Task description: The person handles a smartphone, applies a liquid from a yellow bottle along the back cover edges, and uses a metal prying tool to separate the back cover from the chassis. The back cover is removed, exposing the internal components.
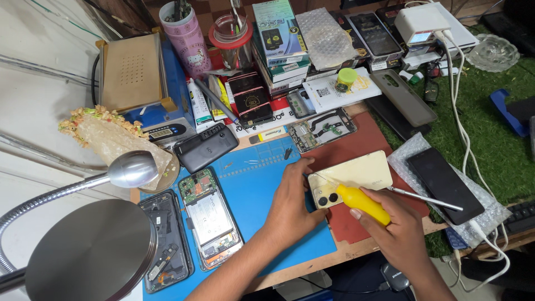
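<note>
A gold phone [362, 175] lies back up across the edge of the blue work mat [256, 184] and a red mat [356, 147]. My left hand [292, 198] rests on the blue mat and presses against the phone's camera end. My right hand [393, 228] grips a yellow-handled screwdriver [362, 202], its thin metal tip lying over the phone's back near the left hand's fingers.
Two opened phones [209, 217] lie at the mat's left beside a metal desk lamp [89, 251]. A metal rod tool [426, 198], a black phone on bubble wrap [446, 187], a phone frame [323, 129], boxes, cups and a heating machine [139, 83] crowd the back.
</note>
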